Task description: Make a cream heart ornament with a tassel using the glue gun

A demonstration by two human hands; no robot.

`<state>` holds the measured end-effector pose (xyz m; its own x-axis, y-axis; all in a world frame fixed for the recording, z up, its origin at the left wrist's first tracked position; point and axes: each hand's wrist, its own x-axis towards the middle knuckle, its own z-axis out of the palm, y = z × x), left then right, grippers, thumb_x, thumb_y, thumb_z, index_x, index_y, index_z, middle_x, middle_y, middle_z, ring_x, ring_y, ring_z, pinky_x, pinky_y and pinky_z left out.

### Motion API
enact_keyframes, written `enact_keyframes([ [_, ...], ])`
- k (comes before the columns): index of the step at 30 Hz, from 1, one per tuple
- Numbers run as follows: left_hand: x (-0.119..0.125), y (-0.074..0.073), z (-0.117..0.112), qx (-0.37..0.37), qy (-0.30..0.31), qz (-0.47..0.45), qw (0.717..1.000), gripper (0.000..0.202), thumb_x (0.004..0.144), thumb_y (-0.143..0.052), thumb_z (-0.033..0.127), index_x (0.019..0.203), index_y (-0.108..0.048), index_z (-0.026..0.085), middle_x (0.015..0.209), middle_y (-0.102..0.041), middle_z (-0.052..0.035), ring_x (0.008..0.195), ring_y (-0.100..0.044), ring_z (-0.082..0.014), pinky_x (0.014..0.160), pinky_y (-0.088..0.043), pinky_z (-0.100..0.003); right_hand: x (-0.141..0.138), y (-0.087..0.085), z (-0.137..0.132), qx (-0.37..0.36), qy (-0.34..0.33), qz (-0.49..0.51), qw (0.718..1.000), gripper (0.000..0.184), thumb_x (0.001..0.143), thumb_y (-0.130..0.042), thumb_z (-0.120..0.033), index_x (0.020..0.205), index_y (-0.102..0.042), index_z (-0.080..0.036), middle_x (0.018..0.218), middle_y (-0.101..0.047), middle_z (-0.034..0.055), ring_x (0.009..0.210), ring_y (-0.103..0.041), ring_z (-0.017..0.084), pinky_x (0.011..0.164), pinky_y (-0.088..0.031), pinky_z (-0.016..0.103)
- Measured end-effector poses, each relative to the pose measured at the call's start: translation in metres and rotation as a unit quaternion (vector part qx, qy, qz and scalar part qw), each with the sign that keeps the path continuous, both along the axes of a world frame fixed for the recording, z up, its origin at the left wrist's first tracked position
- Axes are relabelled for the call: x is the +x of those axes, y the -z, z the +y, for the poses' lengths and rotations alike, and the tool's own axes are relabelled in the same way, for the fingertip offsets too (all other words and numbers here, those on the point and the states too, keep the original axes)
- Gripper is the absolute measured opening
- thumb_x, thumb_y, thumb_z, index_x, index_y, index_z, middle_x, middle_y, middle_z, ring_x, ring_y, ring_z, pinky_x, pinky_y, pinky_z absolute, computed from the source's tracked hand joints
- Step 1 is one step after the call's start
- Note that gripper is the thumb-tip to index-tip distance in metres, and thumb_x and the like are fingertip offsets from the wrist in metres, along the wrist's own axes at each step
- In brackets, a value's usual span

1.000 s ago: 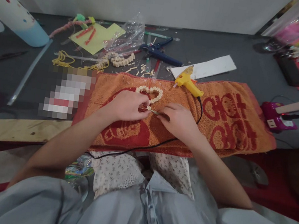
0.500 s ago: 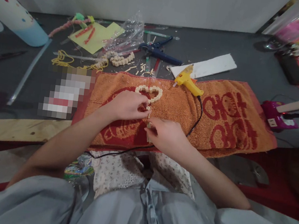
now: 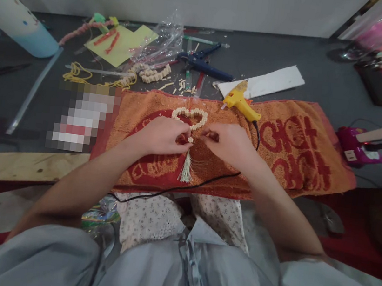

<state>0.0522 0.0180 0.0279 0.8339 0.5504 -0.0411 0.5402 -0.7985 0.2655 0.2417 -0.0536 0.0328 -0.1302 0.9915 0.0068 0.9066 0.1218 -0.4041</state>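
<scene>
Left grip point(image 3: 165, 135), mine: thumb and finger closed together on a small cream flower-shaped piece point(image 3: 190, 139), at the middle of the orange and red towel point(image 3: 157, 105). Pale tassel point(image 3: 186, 170), one: lay on the towel just below that piece, strands fanned toward my body. Right grip point(image 3: 228, 141), mine: fingers curled beside the flower-shaped piece, apart from it — whether the tips met on anything, I could not tell. Heart-shaped beaded outline point(image 3: 203, 120), one: lay just beyond both grips, its lower edge near my left fingers. Yellow glue gun point(image 3: 243, 106), one: rested at the towel's far edge, nozzle pointing left, with a black cord point(image 3: 219, 178) crossing the towel near me. On the dark bench point(image 3: 269, 55) beyond — a white strip point(image 3: 273, 81), blue-handled cutters point(image 3: 208, 68), scattered pale cut bits point(image 3: 182, 84), a wavy cream band point(image 3: 156, 74), yellow string point(image 3: 78, 73) and a yellow-green sheet point(image 3: 120, 54).
</scene>
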Motion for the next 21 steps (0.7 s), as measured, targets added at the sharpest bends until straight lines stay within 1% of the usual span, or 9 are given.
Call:
enact_keyframes([
  [2,0.0,0.001,0.0,0.001,-0.002,0.008,1.0,0.026,0.081,-0.057,0.041,0.086,-0.068,0.018,0.07,-0.069,-0.0008,0.065,-0.06,-0.0146,0.058,-0.034,-0.025,-0.002,0.003,0.006,-0.016,-0.012,0.006,1.0,0.016,0.084,-0.06,-0.022,0.09,-0.076,-0.02,0.083,-0.076,0.0049,0.076,-0.067,0.02,0.065,-0.039,0.029],
  [6,-0.001,0.001,0.0,0.01,0.004,0.019,1.0,0.027,0.082,-0.056,0.042,0.087,-0.069,0.019,0.073,-0.07,-0.0017,0.067,-0.062,-0.0155,0.058,-0.035,-0.026,-0.009,0.008,0.011,-0.026,-0.026,-0.026,0.999,0.019,0.084,-0.058,-0.025,0.085,-0.075,-0.019,0.084,-0.076,0.0079,0.079,-0.067,0.023,0.065,-0.039,0.031],
  [9,-0.001,-0.001,-0.001,0.009,0.007,0.035,0.999,0.028,0.082,-0.054,0.041,0.088,-0.069,0.018,0.076,-0.071,-0.0032,0.069,-0.063,-0.0175,0.058,-0.035,-0.028,-0.013,0.011,0.014,-0.018,-0.033,-0.043,0.998,0.019,0.083,-0.057,-0.025,0.083,-0.075,-0.019,0.083,-0.076,0.0085,0.077,-0.067,0.024,0.063,-0.038,0.032],
  [14,-0.002,-0.007,-0.001,0.014,0.001,0.056,0.998,0.028,0.082,-0.053,0.042,0.084,-0.067,0.018,0.073,-0.069,-0.0032,0.07,-0.064,-0.0186,0.057,-0.035,-0.028,-0.014,0.012,0.02,0.001,-0.066,-0.053,0.996,0.024,0.084,-0.054,-0.025,0.089,-0.077,-0.019,0.083,-0.076,0.0079,0.077,-0.067,0.023,0.062,-0.036,0.031],
  [17,-0.004,-0.009,-0.001,0.017,0.001,0.053,0.998,0.028,0.081,-0.053,0.042,0.082,-0.066,0.018,0.072,-0.068,-0.0029,0.069,-0.063,-0.0183,0.057,-0.035,-0.028,-0.015,0.012,0.023,0.016,-0.072,-0.041,0.996,0.026,0.083,-0.054,-0.025,0.092,-0.078,-0.02,0.079,-0.075,0.0064,0.075,-0.065,0.022,0.061,-0.035,0.03],
  [21,-0.003,-0.01,-0.001,0.008,0.008,0.062,0.998,0.029,0.082,-0.052,0.042,0.082,-0.066,0.017,0.075,-0.069,-0.0039,0.07,-0.063,-0.0176,0.057,-0.035,-0.027,-0.015,0.014,0.027,0.026,-0.078,-0.028,0.996,0.025,0.081,-0.054,-0.023,0.087,-0.078,-0.02,0.072,-0.072,0.0053,0.07,-0.062,0.02,0.059,-0.032,0.029],
])
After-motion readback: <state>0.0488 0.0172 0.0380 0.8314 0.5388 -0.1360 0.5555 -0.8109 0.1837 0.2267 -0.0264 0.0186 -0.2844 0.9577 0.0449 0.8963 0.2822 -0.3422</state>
